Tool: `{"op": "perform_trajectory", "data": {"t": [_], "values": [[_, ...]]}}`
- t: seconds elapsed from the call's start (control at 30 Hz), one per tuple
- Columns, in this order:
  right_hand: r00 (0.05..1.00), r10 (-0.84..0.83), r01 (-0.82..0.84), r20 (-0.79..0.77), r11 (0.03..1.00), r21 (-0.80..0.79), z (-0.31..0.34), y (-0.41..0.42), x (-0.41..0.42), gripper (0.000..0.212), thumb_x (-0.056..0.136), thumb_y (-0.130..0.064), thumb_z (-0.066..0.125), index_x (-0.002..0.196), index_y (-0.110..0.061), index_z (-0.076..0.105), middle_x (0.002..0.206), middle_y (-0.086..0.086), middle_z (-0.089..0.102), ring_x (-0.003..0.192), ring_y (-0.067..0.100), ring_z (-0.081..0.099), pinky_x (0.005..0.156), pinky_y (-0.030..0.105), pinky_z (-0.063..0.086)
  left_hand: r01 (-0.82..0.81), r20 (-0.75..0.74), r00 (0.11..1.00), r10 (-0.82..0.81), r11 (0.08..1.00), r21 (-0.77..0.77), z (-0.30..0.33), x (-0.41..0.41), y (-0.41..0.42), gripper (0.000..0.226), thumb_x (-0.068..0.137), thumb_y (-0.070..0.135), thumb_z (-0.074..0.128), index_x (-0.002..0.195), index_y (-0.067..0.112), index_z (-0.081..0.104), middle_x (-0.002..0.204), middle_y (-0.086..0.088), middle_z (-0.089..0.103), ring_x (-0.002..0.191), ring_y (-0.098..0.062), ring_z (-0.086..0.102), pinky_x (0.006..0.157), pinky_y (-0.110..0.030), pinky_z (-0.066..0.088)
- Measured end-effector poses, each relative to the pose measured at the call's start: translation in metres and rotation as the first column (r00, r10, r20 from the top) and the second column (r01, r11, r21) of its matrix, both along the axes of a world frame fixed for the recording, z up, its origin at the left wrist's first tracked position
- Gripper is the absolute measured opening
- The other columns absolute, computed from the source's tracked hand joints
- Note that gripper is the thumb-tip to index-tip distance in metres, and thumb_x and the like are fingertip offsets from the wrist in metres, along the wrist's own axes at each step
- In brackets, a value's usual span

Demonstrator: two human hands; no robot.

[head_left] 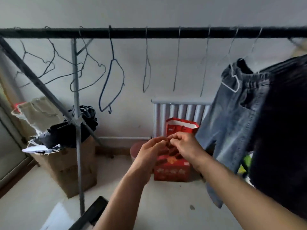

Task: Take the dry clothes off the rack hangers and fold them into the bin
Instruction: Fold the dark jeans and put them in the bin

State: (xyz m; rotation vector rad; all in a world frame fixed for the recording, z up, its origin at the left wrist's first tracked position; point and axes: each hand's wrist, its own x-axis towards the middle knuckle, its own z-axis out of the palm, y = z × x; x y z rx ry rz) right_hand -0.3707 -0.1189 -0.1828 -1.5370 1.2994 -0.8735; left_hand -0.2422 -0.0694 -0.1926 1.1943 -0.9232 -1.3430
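A black rack bar [149, 32] runs across the top of the head view. Several empty wire hangers [113, 83] hang along it. At the right, blue jeans [232, 117] hang by the waistband on a white hanger, and a dark garment [285, 130] hangs beside them, close to the camera. My left hand [149, 155] and my right hand [184, 146] meet at the fingertips in mid-air, below the bar and left of the jeans. The left fingers are loosely curved, the right fingers curled. I see nothing held in either hand.
The rack's grey upright pole [77, 146] stands at the left, before a cardboard box [66, 168] piled with dark items. A red box [172, 170] and a red bag [181, 128] sit by the radiator [182, 110]. A dark edge [93, 211] shows at the bottom.
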Motion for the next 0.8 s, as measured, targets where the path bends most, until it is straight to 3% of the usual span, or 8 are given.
{"op": "perform_trajectory", "data": {"t": [0.17, 0.3, 0.37, 0.47, 0.57, 0.67, 0.73, 0.8], "values": [[0.956, -0.278, 0.295, 0.099, 0.886, -0.358, 0.062, -0.016, -0.12, 0.021, 0.095, -0.013, 0.052, 0.08, -0.014, 0.066, 0.059, 0.005, 0.061, 0.046, 0.01, 0.051, 0.048, 0.028, 0.042, 0.187, 0.078, 0.981, -0.18, 0.978, -0.096, 0.045, -0.103, -0.026, 0.021, 0.098, 0.022, 0.057, 0.118, 0.018, 0.065, 0.105, -0.003, 0.074, 0.094, -0.021, 0.07, 0.083, -0.036, 0.056], [0.881, -0.353, 0.474, 0.316, 0.671, -0.571, 0.128, -0.032, -0.193, 0.017, 0.091, -0.012, 0.053, 0.083, -0.007, 0.067, 0.057, 0.003, 0.055, 0.048, 0.008, 0.047, 0.046, 0.02, 0.037, 0.273, 0.19, 0.953, -0.235, 0.94, -0.205, 0.069, -0.158, -0.038, 0.022, 0.1, 0.023, 0.054, 0.12, 0.019, 0.064, 0.109, -0.001, 0.073, 0.091, -0.015, 0.07, 0.079, -0.029, 0.055], [0.88, -0.391, 0.468, 0.269, 0.617, -0.633, 0.154, -0.061, -0.223, 0.019, 0.091, -0.014, 0.051, 0.084, -0.007, 0.067, 0.064, 0.005, 0.06, 0.057, 0.011, 0.052, 0.052, 0.022, 0.04, 0.256, 0.241, 0.951, -0.194, 0.93, -0.264, 0.082, -0.183, -0.047, 0.02, 0.1, 0.023, 0.054, 0.116, 0.021, 0.065, 0.107, 0.001, 0.074, 0.089, -0.014, 0.07, 0.078, -0.029, 0.054], [0.877, -0.481, 0.384, -0.002, 0.702, -0.6, 0.173, -0.119, -0.249, 0.025, 0.09, -0.009, 0.047, 0.069, 0.0, 0.059, 0.064, 0.02, 0.049, 0.064, 0.017, 0.044, 0.057, 0.028, 0.033, 0.197, 0.285, 0.953, -0.102, 0.925, -0.326, 0.103, -0.214, -0.067, 0.018, 0.099, 0.021, 0.055, 0.112, 0.021, 0.067, 0.105, -0.001, 0.074, 0.086, -0.013, 0.068, 0.077, -0.032, 0.053], [0.906, -0.39, 0.298, -0.165, 0.864, -0.405, 0.178, -0.156, -0.249, 0.013, 0.086, -0.012, 0.052, 0.073, -0.008, 0.055, 0.067, 0.012, 0.048, 0.063, 0.02, 0.045, 0.052, 0.024, 0.029, 0.166, 0.337, 0.941, -0.033, 0.911, -0.377, 0.125, -0.245, -0.085, 0.026, 0.097, 0.02, 0.057, 0.122, 0.019, 0.062, 0.115, -0.005, 0.068, 0.096, -0.016, 0.066, 0.079, -0.033, 0.053], [0.958, -0.232, 0.186, -0.17, 0.951, -0.249, 0.177, -0.165, -0.244, 0.015, 0.084, -0.011, 0.063, 0.093, 0.0, 0.062, 0.082, 0.014, 0.06, 0.06, 0.02, 0.053, 0.044, 0.02, 0.036, 0.157, 0.422, 0.906, 0.028, 0.904, -0.397, 0.144, -0.263, -0.1, 0.044, 0.096, 0.019, 0.057, 0.139, 0.02, 0.046, 0.108, 0.006, 0.063, 0.099, -0.018, 0.064, 0.085, -0.035, 0.051], [0.984, -0.163, 0.144, -0.075, 0.968, -0.206, 0.176, -0.162, -0.243, 0.023, 0.084, -0.006, 0.063, 0.105, 0.003, 0.064, 0.086, 0.013, 0.062, 0.065, 0.019, 0.055, 0.05, 0.023, 0.037, 0.153, 0.468, 0.882, 0.063, 0.899, -0.409, 0.153, -0.268, -0.107, 0.046, 0.096, 0.014, 0.056, 0.14, 0.02, 0.041, 0.109, -0.006, 0.066, 0.092, -0.022, 0.062, 0.079, -0.036, 0.05], [0.992, -0.118, 0.122, 0.036, 0.974, -0.19, 0.172, -0.156, -0.244, 0.018, 0.088, -0.003, 0.06, 0.104, 0.002, 0.066, 0.081, 0.008, 0.061, 0.068, 0.017, 0.056, 0.054, 0.024, 0.04, 0.15, 0.533, 0.838, 0.114, 0.892, -0.426, 0.16, -0.271, -0.113, 0.049, 0.094, 0.016, 0.058, 0.14, 0.02, 0.041, 0.121, -0.01, 0.064, 0.098, -0.027, 0.065, 0.084, -0.042, 0.052]]}}
